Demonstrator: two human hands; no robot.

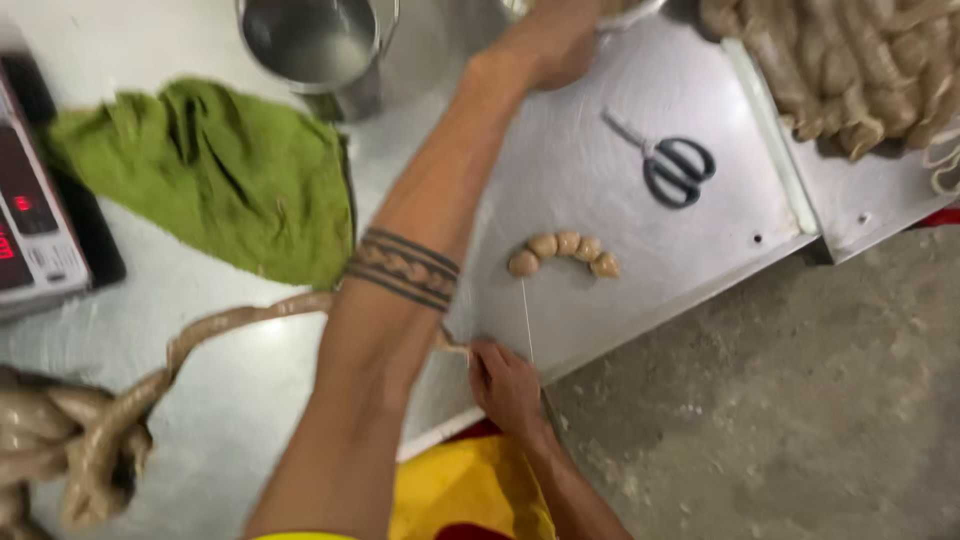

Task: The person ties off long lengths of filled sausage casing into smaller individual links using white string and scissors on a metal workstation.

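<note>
Steel, dull and scuffed, is the surface point(620, 170) under my hands. Nearest to me, at its near edge, my right hand point(505, 385) has its fingers point(490, 362) pinched on a thin white string point(526, 320) and on the end of a long, pale sausage casing point(240, 322). The string runs straight away from my fingers to a short curved row of small tied sausages point(565, 250) lying in the middle of the surface. The casing trails off to the left, thickening into a twisted heap at the near left corner. My left arm crosses over it, a dark band pattern around the forearm. Left of the arm lies a crumpled green cloth point(210, 175), and at the far left edge sits a scale with a red display point(25, 215). Right of the sausages, well apart from them, black-handled scissors point(672, 162) lie closed. Farthest off, my left hand point(550, 40) reaches to the rim of a bowl; whether its fingers grip anything I cannot tell. A metal pot point(320, 45) stands left of it, and more linked sausages point(850, 60) are piled at the far right.
</note>
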